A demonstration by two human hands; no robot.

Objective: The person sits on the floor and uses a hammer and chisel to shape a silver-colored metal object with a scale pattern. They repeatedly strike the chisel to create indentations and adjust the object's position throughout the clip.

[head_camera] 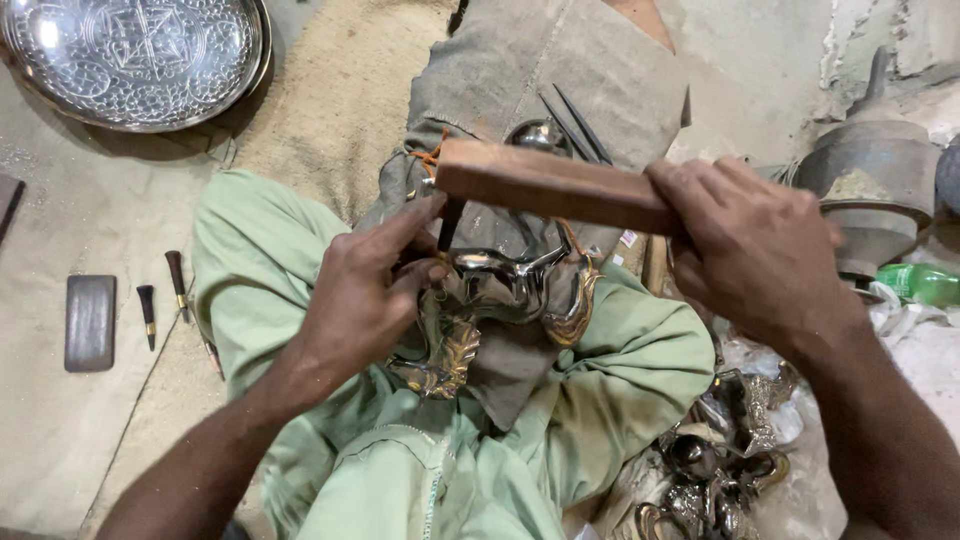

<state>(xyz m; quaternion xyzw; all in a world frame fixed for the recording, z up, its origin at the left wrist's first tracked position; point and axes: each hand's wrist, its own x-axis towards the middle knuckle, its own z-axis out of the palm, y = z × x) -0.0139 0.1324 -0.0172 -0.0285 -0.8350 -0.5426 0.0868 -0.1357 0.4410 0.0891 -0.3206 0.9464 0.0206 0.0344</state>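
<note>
Left hand (365, 300) is pinching a thin dark punch (449, 224) upright against a shiny metal piece (505, 290) in the lap, on the grey cloth (520, 370), while the right hand (750, 250) is wrapped around a wooden block (550, 185) raised just above the punch like a mallet. Looks mid-job to me: the scalloped edges already look shaped, but the smooth middle is bare. No real containers here, just a heap of similar metal bits (715, 470) near right and an embossed tray (135, 60) far left, nothing in it.
</note>
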